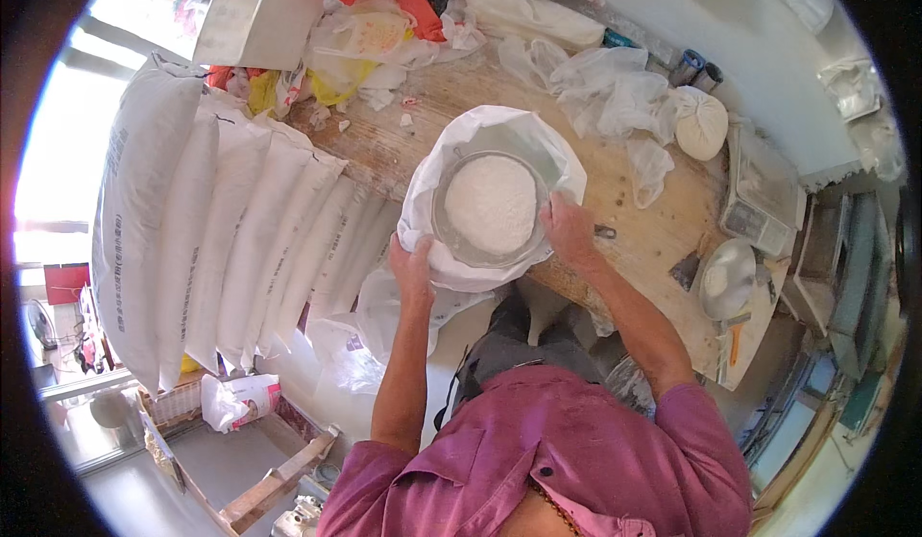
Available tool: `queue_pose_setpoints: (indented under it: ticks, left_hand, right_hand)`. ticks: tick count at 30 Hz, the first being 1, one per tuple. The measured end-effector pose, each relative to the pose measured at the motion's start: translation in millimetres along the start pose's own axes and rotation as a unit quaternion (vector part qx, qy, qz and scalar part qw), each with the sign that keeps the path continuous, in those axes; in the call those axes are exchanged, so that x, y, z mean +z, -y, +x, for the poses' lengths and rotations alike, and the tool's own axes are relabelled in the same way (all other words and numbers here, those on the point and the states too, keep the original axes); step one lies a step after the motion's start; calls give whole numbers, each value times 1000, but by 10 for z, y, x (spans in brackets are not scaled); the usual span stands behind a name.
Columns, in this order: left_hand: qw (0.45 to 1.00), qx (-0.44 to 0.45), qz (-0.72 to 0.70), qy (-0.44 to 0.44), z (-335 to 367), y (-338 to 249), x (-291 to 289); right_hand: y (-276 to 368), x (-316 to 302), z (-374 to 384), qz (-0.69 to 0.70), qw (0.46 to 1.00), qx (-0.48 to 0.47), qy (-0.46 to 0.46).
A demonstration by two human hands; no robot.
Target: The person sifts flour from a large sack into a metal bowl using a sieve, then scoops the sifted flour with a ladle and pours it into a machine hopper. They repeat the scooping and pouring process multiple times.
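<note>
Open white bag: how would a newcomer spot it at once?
Find the wooden table, then its near edge. There the left hand and right hand hold the white bag between them. Unlike the closed sacks at left, its mouth gapes, showing white powder inside.

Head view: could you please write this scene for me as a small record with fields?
Left hand: grips the left edge of the open white bag
Right hand: at the bag's right edge, by the bowl; exact grip unclear
Bowl content: white powder
Bowl position: within the bag's mouth
Surface beyond: wooden table
Left side: row of white sacks
Right side: metal pan
</note>
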State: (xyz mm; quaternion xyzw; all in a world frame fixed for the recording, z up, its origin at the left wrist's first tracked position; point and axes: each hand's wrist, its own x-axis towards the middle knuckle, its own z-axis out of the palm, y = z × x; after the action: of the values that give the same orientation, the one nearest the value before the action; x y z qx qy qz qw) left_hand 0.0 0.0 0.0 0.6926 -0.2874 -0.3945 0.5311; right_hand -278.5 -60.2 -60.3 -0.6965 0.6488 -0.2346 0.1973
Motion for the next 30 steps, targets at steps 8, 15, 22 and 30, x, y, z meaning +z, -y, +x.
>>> queue_pose_setpoints:
  ticks: [8,15,22,30]
  left_hand:
    - [994,71,79,-7,-106,121,229]
    - [982,145,116,-20,-112,25,313]
    - [969,185,157,-55,-178,36,299]
    - [956,196,207,-67,-285,-34,274]
  right_hand:
    - [-343,-154,-48,-32,999,-8,-26]
    - [-277,-270,-17,-64,998,-4,-11]
    - [-322,-271,-21,-19,999,20,-42]
    - [-318,-249,-61,-8,999,19,-31]
